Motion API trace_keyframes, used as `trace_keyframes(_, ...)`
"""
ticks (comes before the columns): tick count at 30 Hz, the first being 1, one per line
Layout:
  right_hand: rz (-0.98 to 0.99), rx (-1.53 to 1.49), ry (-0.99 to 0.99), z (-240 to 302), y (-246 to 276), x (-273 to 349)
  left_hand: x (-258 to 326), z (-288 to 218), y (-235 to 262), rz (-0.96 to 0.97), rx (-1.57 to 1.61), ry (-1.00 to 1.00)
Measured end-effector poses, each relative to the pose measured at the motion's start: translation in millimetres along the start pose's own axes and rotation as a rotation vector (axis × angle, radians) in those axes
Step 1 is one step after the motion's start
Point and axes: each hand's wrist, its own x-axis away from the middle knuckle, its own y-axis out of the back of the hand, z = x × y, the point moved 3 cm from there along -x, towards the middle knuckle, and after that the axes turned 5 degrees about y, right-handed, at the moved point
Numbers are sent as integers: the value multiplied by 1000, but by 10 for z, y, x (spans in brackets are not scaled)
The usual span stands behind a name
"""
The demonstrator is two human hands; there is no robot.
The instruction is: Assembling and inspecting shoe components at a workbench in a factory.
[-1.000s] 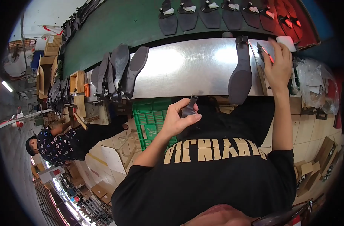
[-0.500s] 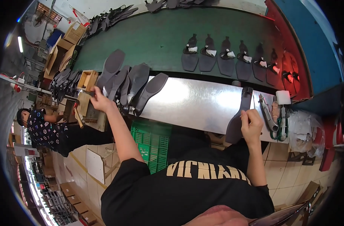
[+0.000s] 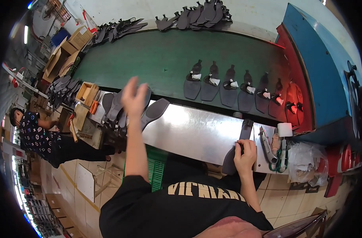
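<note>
One dark sole is pinned under the right hand at the steel counter's near edge, long axis pointing away, while the left hand, open and empty, is raised over the stacked soles further left.

- The left arm reaches far and up the left of the scene, forearm bare below a black sleeve.
- The left hand is raised, fingers spread and loosely curled, holding nothing.
- The right arm is bent, its forearm running up from the near edge.
- The right hand lies palm down, fingers curled and pressing flat.
</note>
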Motion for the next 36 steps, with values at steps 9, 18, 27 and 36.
trace_keyframes(9, 54, -206, -122, 149, 186, 140, -325, 991, -2107, 414, -549, -225)
trace_keyframes(18, 68, -326, -107, 321, 244, 233, 189, 621, -1805, 179, -192, -271)
trace_keyframes(27, 87, -1559, -298, 589, 147, -186, 1727, -806, -844, 1113, 734, 650)
trace_keyframes(36, 211, -967, -125, 744, 366, -101, 2124, -674, -551, 995, 865, 692)
